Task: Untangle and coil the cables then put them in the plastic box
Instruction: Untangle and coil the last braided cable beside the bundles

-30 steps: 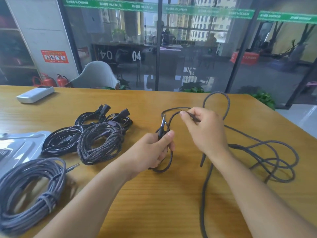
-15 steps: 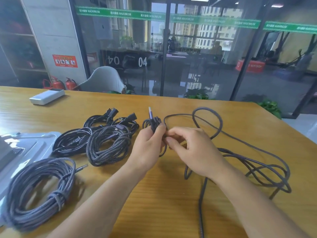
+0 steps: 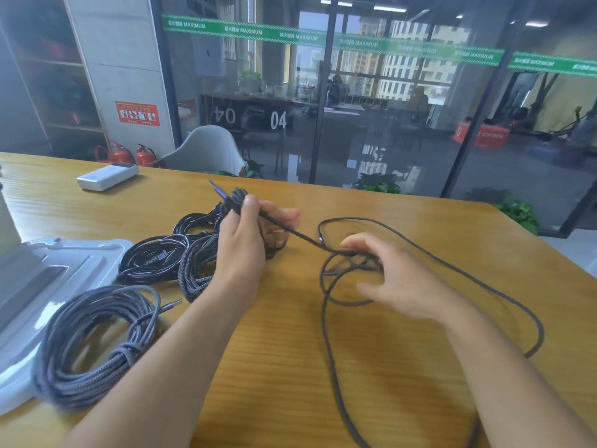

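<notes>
My left hand [image 3: 244,244] grips a small coil of the dark braided cable [image 3: 326,321] above the table, its plug [image 3: 217,190] pointing up and away. From that hand the cable runs taut to my right hand [image 3: 400,282], which is blurred. Its fingers are spread and rest over a bunch of loose loops; the thumb is apart from them. The remaining cable lies in wide loops on the table to the right and trails toward me. The plastic box [image 3: 74,253] lies at the left edge.
A grey coiled cable [image 3: 97,344] lies front left, partly on the box. A black coil [image 3: 151,258] and a black-and-white braided coil [image 3: 198,273] sit behind my left wrist. A white power bank [image 3: 106,176] is far left. The wooden table [image 3: 284,367] ends before a glass wall.
My hands have parted: the left lifted its small coil up and left, the right let go its pinch and swept right along the cable. The loose loops shifted.
</notes>
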The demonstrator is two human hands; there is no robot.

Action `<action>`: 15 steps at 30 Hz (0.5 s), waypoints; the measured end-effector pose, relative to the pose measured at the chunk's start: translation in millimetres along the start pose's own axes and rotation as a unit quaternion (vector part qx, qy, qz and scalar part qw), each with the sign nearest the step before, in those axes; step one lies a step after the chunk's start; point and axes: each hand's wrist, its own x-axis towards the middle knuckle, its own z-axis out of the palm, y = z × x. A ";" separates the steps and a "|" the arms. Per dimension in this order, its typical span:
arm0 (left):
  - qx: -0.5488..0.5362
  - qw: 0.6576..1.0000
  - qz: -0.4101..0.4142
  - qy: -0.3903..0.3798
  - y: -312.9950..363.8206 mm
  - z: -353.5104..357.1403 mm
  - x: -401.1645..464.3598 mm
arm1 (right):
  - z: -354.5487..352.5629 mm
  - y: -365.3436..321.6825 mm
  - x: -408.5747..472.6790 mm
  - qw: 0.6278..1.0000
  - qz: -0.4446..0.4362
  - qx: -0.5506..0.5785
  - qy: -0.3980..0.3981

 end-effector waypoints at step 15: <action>0.024 0.996 -0.062 -0.068 1.2 -3.3 3.0 | 9.5 28.7 12.4 0.931 0.075 0.335 0.123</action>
